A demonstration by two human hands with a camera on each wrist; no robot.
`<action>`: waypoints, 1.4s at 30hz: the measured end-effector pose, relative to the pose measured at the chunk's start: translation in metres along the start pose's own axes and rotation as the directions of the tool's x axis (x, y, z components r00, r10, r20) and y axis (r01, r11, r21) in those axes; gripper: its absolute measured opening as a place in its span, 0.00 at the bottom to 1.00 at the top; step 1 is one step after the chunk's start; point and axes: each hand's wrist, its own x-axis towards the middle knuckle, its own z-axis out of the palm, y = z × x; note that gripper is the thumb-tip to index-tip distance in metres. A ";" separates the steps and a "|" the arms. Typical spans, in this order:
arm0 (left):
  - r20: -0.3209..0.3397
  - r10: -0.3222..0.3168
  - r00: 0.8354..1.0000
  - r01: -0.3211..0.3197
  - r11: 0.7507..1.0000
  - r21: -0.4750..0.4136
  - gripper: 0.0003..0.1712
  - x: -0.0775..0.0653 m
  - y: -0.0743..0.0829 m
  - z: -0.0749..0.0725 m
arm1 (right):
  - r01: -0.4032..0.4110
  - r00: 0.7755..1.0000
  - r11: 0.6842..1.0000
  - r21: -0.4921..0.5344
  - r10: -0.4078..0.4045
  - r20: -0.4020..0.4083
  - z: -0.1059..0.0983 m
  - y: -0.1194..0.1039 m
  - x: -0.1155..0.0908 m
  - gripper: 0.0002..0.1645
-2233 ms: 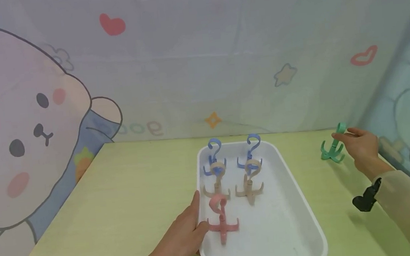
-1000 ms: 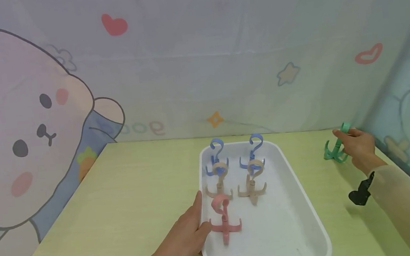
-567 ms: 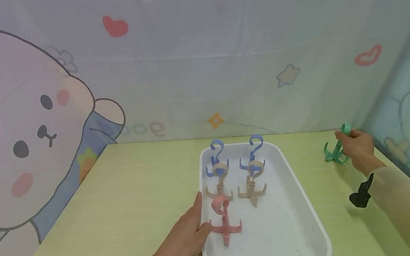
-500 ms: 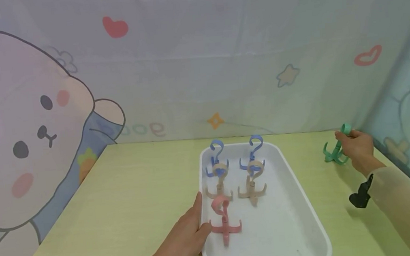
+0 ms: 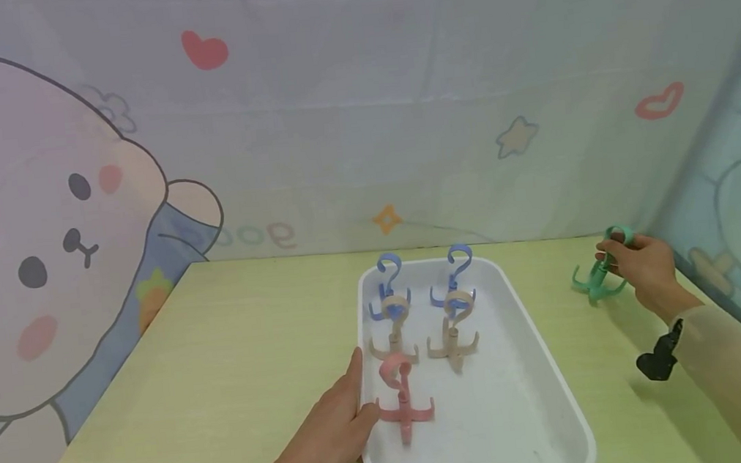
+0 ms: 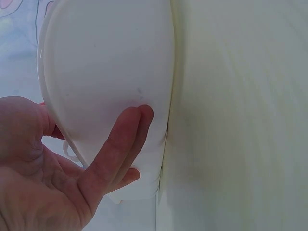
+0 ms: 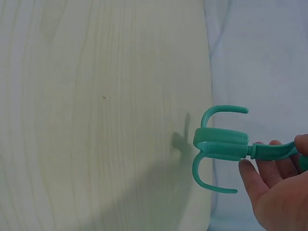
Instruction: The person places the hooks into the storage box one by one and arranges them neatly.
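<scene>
My right hand (image 5: 648, 266) holds a green four-armed hook hanger (image 5: 596, 284) by its upper hook, at the right of the head view. In the right wrist view the hanger's arms (image 7: 221, 144) point toward the hand, and its base appears off the tabletop. My left hand (image 5: 331, 426) grips the left wall of a white tray (image 5: 512, 410), thumb over the rim. Its fingers (image 6: 113, 154) press the tray's outside in the left wrist view. Inside the tray stand two blue hangers (image 5: 452, 283), two beige hangers (image 5: 453, 338) and one pink hanger (image 5: 404, 409).
The pale wooden table (image 5: 224, 376) extends left of the tray. A printed cloth (image 5: 347, 116) hangs along the back and right sides. A black strap piece (image 5: 661, 357) hangs from my right wrist.
My right hand has turned the green hanger, so its upper loop shows more widely. The hanger's base has shifted slightly left. The left hand and the tray hold still.
</scene>
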 end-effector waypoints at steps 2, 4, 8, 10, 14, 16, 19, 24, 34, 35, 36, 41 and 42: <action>-0.018 0.012 1.000 -0.012 0.999 0.034 0.46 0.000 0.000 0.000 | 0.016 0.998 0.997 0.081 -0.020 0.051 -0.002 -0.002 -0.003 0.06; -0.026 0.018 1.000 -0.017 0.998 0.055 0.46 0.000 0.000 0.001 | 0.018 0.995 0.990 0.143 -0.031 0.091 -0.002 -0.004 -0.006 0.05; -0.016 0.024 1.000 -0.023 0.999 0.031 0.46 0.001 -0.002 0.001 | 0.012 0.991 0.986 0.166 -0.034 0.132 -0.003 -0.009 -0.012 0.05; -0.013 0.027 1.000 -0.027 0.999 0.025 0.46 0.001 -0.003 0.002 | 0.009 0.989 0.985 0.174 -0.034 0.144 -0.003 -0.012 -0.014 0.05; -0.025 0.028 0.999 -0.027 0.999 0.043 0.46 0.000 -0.002 0.001 | 0.011 0.984 0.981 0.195 -0.046 0.174 -0.002 -0.016 -0.018 0.03; -0.029 0.023 0.999 -0.022 0.998 0.054 0.45 0.000 -0.002 0.001 | 0.012 0.980 0.978 0.206 -0.052 0.190 -0.002 -0.019 -0.019 0.02; -0.030 0.015 0.999 -0.013 0.998 0.058 0.46 0.001 -0.001 0.001 | 0.019 0.975 0.976 0.219 -0.067 0.212 -0.001 -0.022 -0.022 0.02; -0.029 0.017 0.999 -0.015 0.999 0.051 0.46 0.001 -0.002 0.001 | 0.040 0.962 0.971 0.235 -0.101 0.255 -0.001 -0.027 -0.028 0.03; -0.025 0.010 1.000 -0.009 0.999 0.050 0.46 0.001 -0.002 0.002 | 0.050 0.929 0.971 0.234 -0.132 0.347 -0.001 -0.032 -0.037 0.05; -0.024 0.011 1.000 -0.010 0.999 0.046 0.46 0.001 -0.002 0.002 | 0.050 0.926 0.971 0.232 -0.133 0.354 0.000 -0.033 -0.038 0.05; -0.025 0.011 1.000 -0.010 0.999 0.048 0.46 0.001 -0.002 0.002 | 0.050 0.922 0.971 0.232 -0.134 0.362 0.000 -0.034 -0.039 0.06; -0.027 0.012 1.000 -0.010 0.999 0.050 0.46 0.002 -0.003 0.002 | 0.060 0.903 0.967 0.249 -0.159 0.400 0.004 -0.040 -0.045 0.08; -0.029 0.012 1.000 -0.011 0.998 0.055 0.46 0.002 -0.003 0.002 | 0.058 0.897 0.965 0.256 -0.163 0.410 0.005 -0.041 -0.046 0.09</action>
